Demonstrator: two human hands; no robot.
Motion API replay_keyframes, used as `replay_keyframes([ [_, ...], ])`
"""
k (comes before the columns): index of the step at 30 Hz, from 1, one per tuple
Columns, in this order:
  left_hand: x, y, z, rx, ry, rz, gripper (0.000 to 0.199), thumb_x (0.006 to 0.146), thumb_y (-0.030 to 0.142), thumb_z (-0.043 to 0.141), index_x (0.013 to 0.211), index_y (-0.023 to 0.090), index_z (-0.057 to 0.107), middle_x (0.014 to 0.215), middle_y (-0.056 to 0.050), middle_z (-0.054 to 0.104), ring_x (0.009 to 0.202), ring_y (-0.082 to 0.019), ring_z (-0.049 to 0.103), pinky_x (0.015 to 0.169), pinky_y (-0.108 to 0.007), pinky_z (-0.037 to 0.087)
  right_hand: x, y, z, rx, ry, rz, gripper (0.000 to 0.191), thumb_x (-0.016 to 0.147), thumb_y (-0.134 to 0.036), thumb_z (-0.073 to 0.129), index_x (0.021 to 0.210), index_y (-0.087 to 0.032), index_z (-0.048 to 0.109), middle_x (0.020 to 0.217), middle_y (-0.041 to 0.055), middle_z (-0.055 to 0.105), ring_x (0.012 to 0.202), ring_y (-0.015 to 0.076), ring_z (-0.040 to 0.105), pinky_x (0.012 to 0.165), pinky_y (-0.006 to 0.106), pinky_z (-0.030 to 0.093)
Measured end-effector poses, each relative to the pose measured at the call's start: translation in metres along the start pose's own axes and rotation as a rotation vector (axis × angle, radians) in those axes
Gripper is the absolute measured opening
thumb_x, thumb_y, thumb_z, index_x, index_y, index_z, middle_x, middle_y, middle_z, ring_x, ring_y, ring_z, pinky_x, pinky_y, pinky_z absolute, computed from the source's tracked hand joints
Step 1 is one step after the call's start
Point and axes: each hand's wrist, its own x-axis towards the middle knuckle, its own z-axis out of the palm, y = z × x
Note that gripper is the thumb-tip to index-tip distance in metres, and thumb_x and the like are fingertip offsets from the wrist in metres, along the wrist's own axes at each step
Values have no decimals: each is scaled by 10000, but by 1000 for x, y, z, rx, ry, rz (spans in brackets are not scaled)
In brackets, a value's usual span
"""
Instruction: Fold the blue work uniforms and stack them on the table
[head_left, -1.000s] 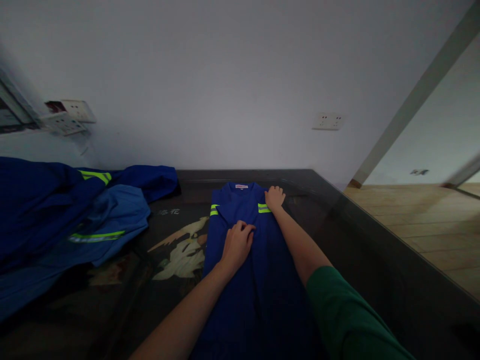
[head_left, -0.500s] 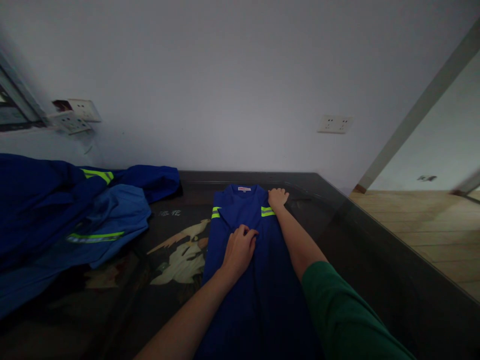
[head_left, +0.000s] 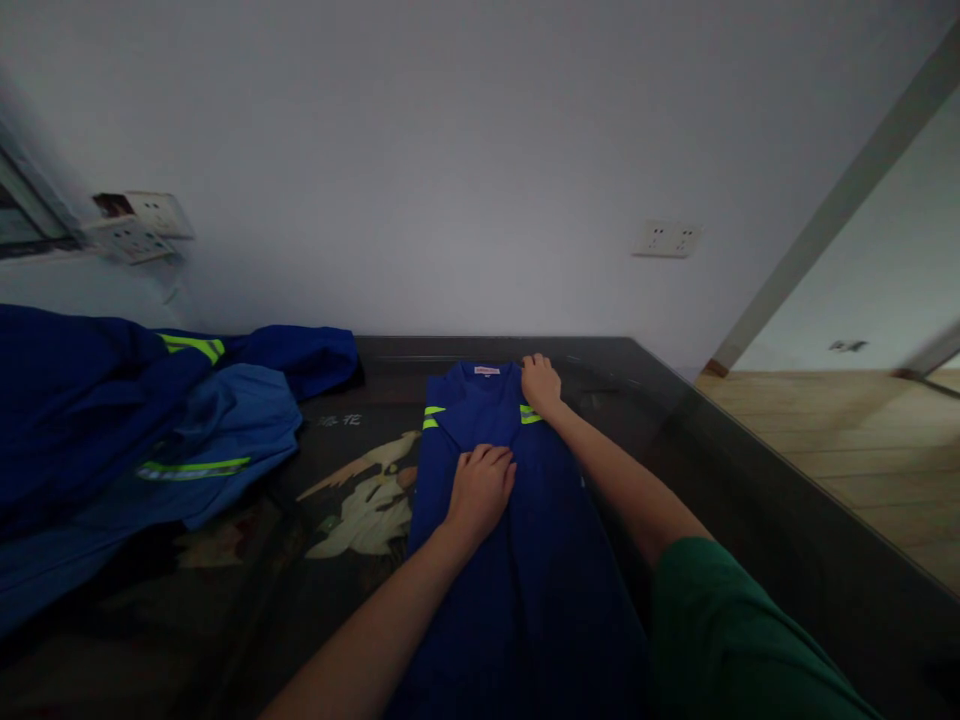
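Blue jacket (head_left: 555, 520) lay flat, nearward of collar label (head_left: 487, 370). Left hand (head_left: 484, 485) rested nearward of label, fingers loosely curled; right hand (head_left: 541, 382) contacted jacket right of label, fingers half-bent. Neither grip was determinable.

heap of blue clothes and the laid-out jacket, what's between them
Between the heap and the jacket, the head view shows dark tabletop bearing a pale, bird-like design, with light-coloured characters just beyond it.

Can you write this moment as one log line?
left hand: on blue garment's front | right hand: at its shoulder | other blue clothes: left, on table
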Motion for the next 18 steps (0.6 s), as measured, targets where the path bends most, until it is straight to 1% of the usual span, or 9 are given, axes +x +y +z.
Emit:
replay_keyframes([
  [2, 0, 0, 1, -18, 20, 10, 282, 967, 255, 440, 1125, 203, 667, 1189, -61, 680, 1152, -227, 552, 1002, -439, 404, -12, -3, 4, 9, -67, -22, 430, 996, -354, 314, 1316, -136, 502, 1347, 182, 521, 1218, 263, 479, 968, 356, 394],
  [4, 0, -1, 4, -34, 21, 16, 282, 950, 238, 463, 1143, 188, 662, 1204, -67, 675, 1163, -218, 559, 1072, -440, 355, -23, -1, 11, 11, -131, -27, 498, 978, -436, 366, 1312, -96, 511, 1327, 205, 539, 1210, 282, 503, 983, 368, 398],
  [6, 0, -3, 6, -50, 6, 10, 295, 930, 209, 478, 1160, 165, 658, 1214, -77, 670, 1160, -212, 570, 1109, -426, 332, -31, 3, 19, 12, -171, -21, 597, 970, -499, 359, 1348, -54, 480, 1392, 231, 483, 1287, 311, 446, 1044, 411, 352],
  [9, 1, -4, 8, -78, -8, -8, 307, 916, 174, 469, 1151, 160, 666, 1198, -80, 672, 1144, -212, 577, 1088, -401, 375, -36, 8, 22, 27, -184, -6, 679, 976, -549, 284, 1431, -57, 389, 1507, 220, 340, 1404, 319, 290, 1117, 488, 240],
  [11, 1, -4, 7, -101, 8, -14, 310, 915, 158, 453, 1130, 175, 676, 1182, -75, 666, 1141, -209, 563, 1055, -378, 414, -37, 7, 17, 36, -141, -8, 651, 987, -528, 263, 1458, -89, 361, 1526, 193, 320, 1428, 304, 244, 1136, 517, 179],
  [13, 0, -4, 6, -119, 36, -29, 299, 909, 154, 458, 1103, 187, 684, 1172, -75, 636, 1140, -207, 540, 1024, -353, 442, -42, 4, 8, 47, -61, -41, 588, 1001, -459, 265, 1463, -109, 362, 1523, 165, 340, 1430, 276, 245, 1155, 496, 142],
  [15, 0, -5, 5, -126, 59, -56, 274, 897, 169, 488, 1094, 188, 678, 1147, -83, 597, 1121, -212, 523, 994, -343, 462, -52, -1, -3, 75, -6, -91, 547, 1006, -397, 262, 1454, -108, 383, 1513, 145, 367, 1417, 242, 283, 1164, 422, 167],
  [16, 0, -5, 5, -128, 65, -66, 274, 890, 174, 503, 1113, 184, 662, 1133, -87, 580, 1108, -216, 518, 982, -346, 468, -60, -4, -8, 92, -2, -119, 541, 1004, -388, 262, 1445, -107, 399, 1509, 141, 376, 1408, 231, 303, 1158, 390, 197],
  [18, -1, -6, 6, -130, 76, -76, 307, 878, 177, 521, 1172, 174, 607, 1102, -91, 566, 1084, -226, 511, 965, -367, 471, -78, -7, -14, 116, -46, -172, 553, 993, -413, 290, 1437, -109, 416, 1507, 147, 378, 1398, 233, 329, 1137, 366, 253],
])
